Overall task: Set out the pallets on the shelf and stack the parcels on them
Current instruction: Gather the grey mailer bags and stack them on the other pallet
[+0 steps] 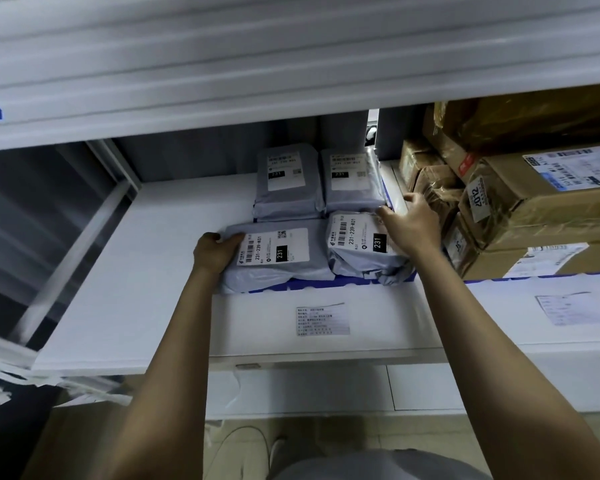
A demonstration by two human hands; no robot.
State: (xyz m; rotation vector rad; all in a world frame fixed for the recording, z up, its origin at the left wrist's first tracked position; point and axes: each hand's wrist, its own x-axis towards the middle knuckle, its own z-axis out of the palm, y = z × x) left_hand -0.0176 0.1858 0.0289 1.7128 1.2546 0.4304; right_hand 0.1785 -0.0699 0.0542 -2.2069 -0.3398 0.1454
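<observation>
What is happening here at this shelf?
A person is arranging parcels on a white shelf. Four grey parcels lie two by two on a blue pallet, whose edge shows under the front pair. The left hand grips the left edge of the front-left parcel. The right hand rests, fingers mostly straight, on the far right corner of the front-right parcel. Brown boxes are stacked to the right.
</observation>
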